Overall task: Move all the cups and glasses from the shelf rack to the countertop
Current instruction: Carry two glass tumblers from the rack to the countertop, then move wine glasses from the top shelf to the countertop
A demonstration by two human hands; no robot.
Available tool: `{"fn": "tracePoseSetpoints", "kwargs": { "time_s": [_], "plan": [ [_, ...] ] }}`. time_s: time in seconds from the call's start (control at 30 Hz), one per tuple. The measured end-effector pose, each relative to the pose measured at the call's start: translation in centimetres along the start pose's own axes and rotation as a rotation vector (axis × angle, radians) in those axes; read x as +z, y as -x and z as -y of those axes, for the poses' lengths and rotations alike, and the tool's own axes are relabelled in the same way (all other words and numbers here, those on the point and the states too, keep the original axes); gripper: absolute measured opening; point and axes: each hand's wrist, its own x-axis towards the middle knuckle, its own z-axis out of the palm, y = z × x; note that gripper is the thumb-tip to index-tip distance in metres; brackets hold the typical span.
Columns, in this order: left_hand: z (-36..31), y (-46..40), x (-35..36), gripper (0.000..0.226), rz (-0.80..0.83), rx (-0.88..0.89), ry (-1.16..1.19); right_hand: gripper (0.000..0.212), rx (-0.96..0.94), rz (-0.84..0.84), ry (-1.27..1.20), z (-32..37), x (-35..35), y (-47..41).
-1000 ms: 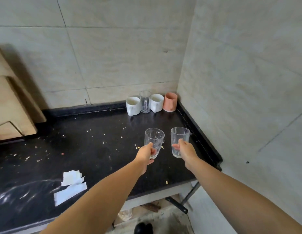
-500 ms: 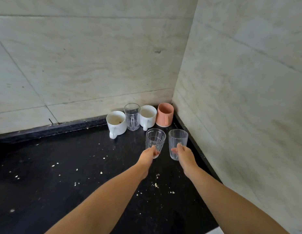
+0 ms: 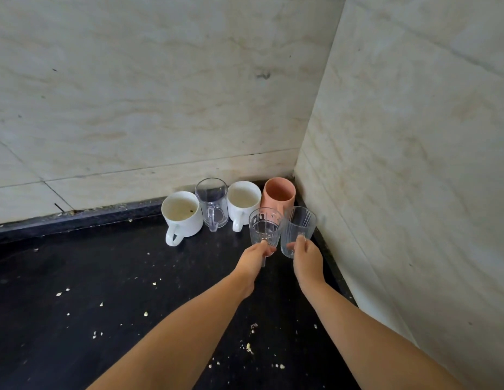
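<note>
Two glasses are held over the far right corner of the black tabletop (image 3: 76,277), one in each hand. The left hand (image 3: 252,258) has its grip closed around the bottom of a cut glass (image 3: 264,227), with the fingers curled under the base and the thumb on the near side. The right hand (image 3: 307,260) has its grip closed on the lower part of a ribbed glass (image 3: 298,230), the thumb pressed on its near wall. Both glasses stand upright or only a little tilted, and their rims are just beside each other, almost touching. I cannot tell if their bases rest on the tabletop, because the hands hide them.

Behind them, four vessels stand in a row along the back wall. From left to right they are a white mug (image 3: 182,213), a clear mug (image 3: 212,202), a second white mug (image 3: 243,202) and a pink cup (image 3: 279,194) in the corner itself. The handles of the three mugs point to the near side. The held glasses are just in front of the pink cup and partly cover it.

Small pale crumbs (image 3: 248,347) lie scattered on the tabletop. Beige tiled walls (image 3: 414,136) close the corner.
</note>
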Motion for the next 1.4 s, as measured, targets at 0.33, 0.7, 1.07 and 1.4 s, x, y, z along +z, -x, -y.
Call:
{"fn": "tracePoseSetpoints", "kwargs": {
  "time_s": [0.33,0.7,1.07,1.4],
  "plan": [
    [0.4,-1.3,0.0,0.028,-0.075,-0.035,0.023,0.041,-0.005,0.031,-0.002,-1.6,0.2,-0.1],
    [0.7,0.7,-1.6,0.021,-0.086,-0.007,-0.025,0.038,0.093,0.085,0.108,-1.2,-1.2,-0.4],
    [-3.9,7.6,-5.5,0.033,-0.284,0.234,-0.346,0.042,-0.149,-0.057,0.321,4.7,-3.5,5.1],
    [-4.2,14.9,-7.9,0.030,-0.445,0.566,-0.861,0.052,-0.607,0.139,0.957,8.6,-1.9,11.8]
  ]
}}
